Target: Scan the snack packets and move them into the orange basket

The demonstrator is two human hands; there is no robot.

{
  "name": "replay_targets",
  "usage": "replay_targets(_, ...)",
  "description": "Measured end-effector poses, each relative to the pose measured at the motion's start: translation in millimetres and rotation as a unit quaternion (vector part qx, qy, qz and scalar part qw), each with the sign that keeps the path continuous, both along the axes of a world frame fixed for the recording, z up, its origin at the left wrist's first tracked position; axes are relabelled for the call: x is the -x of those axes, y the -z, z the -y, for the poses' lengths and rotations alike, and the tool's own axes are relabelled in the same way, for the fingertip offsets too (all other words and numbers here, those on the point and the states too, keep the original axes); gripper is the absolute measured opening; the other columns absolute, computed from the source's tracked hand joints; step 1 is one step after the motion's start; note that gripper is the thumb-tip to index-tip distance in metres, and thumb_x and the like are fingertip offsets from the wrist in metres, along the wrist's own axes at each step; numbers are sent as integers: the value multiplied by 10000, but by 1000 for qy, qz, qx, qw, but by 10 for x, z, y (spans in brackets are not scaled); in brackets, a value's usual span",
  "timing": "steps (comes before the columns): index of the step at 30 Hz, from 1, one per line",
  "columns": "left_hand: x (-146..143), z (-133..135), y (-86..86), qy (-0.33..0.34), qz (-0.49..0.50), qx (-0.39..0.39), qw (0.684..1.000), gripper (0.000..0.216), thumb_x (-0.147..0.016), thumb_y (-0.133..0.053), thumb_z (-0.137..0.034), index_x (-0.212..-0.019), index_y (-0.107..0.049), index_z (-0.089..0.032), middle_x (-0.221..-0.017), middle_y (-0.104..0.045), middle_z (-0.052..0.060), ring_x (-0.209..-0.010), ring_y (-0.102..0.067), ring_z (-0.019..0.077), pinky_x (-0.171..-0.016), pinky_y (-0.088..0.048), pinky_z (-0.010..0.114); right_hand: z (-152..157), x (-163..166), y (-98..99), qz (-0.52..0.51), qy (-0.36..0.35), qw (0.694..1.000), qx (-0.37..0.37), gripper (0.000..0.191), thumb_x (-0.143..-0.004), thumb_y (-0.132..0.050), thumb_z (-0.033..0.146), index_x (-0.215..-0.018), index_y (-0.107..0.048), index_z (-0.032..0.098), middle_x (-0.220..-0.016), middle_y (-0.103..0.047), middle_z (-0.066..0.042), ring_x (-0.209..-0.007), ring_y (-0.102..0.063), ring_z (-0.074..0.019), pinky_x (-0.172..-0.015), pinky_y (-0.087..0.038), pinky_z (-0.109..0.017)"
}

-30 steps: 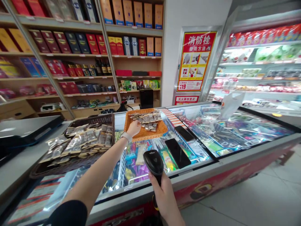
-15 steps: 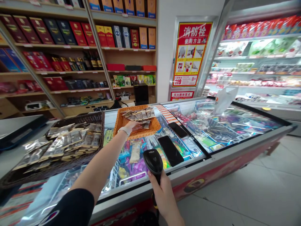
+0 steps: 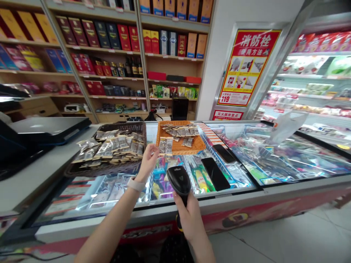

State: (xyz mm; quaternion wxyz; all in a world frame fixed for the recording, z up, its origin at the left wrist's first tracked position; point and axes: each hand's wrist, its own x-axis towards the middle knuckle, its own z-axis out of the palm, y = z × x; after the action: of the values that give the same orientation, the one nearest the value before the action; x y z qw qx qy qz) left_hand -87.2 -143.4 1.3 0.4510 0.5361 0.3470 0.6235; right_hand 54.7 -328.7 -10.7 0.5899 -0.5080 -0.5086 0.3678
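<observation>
My left hand (image 3: 149, 160), with a pale band on the wrist, pinches the left edge of a small clear-front packet (image 3: 165, 145). The packet hangs over the near left corner of an orange woven basket (image 3: 192, 149), where several similar packets (image 3: 182, 130) lie. To the left of that hand, a dark brown woven basket (image 3: 134, 126) holds a heap of the same kind of packets (image 3: 115, 146). My right hand (image 3: 190, 217) is wrapped round the handle of a black barcode scanner (image 3: 179, 179), held upright in front of the freezer.
Both baskets stand on the glass top of a chest freezer (image 3: 241, 195). Two black phones (image 3: 215, 173) lie on the glass right of the scanner. A scale (image 3: 51, 128) occupies the left counter. Shelves of boxes (image 3: 106, 34) line the back; a clear plastic bag (image 3: 286, 128) sits on the right.
My left hand has come out of the orange basket toward me with a packet. The view has turned left. My right hand still holds the scanner.
</observation>
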Motion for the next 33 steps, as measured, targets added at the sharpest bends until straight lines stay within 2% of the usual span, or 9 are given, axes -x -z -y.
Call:
replay_targets(3,168,258,169,-65,-6,-19,998,233,-793,-721,-298,-867,-519,-208,-786,-507,-28,-706,-506,105,-649,-492,207,18,173,-53,8,-24,1000,0,376,-954,-600,432,-1211,-708,179,-1141,-778,-106,-1089,-705,-292,-936,-514,-339)
replay_targets(6,275,399,337,-115,-3,-38,993,270,-770,-749,-283,-823,-497,-202,-744,-496,-37,-679,-494,94,-624,-423,186,38,304,-65,34,-34,999,18,382,-954,-597,433,-1205,-701,164,-1130,-778,-114,-1093,-702,-301,-919,-517,-343)
replay_targets(10,338,465,473,-105,29,-16,994,314,-753,-766,-301,-888,-498,-208,-681,-509,-57,-602,-469,87,-586,-367,186,54,386,-14,81,-46,995,46,419,-961,-579,442,-1246,-676,149,-1123,-774,-126,-1083,-703,-304,-922,-512,-358)
replay_targets(16,331,550,434,-81,32,-1,996,325,-732,-749,-248,-919,-485,-217,-627,-468,-84,-572,-438,89,-590,-352,196,66,436,0,106,-4,994,38,416,-950,-591,434,-1228,-695,142,-1083,-786,-138,-1043,-720,-316,-880,-527,-356)
replay_targets(22,328,592,412,-92,1,-14,996,289,-705,-715,-198,-881,-488,-218,-630,-441,-82,-566,-417,92,-576,-339,206,67,426,-64,125,-7,992,36,406,-954,-579,425,-1243,-675,156,-1155,-770,-137,-1100,-704,-315,-918,-513,-360)
replay_targets(33,283,617,418,-99,-43,-38,993,254,-699,-663,-140,-861,-483,-215,-677,-445,-66,-612,-433,102,-617,-371,221,56,381,-68,171,-10,984,51,369,-963,-579,424,-1181,-700,152,-1070,-790,-133,-1012,-733,-312,-840,-528,-344)
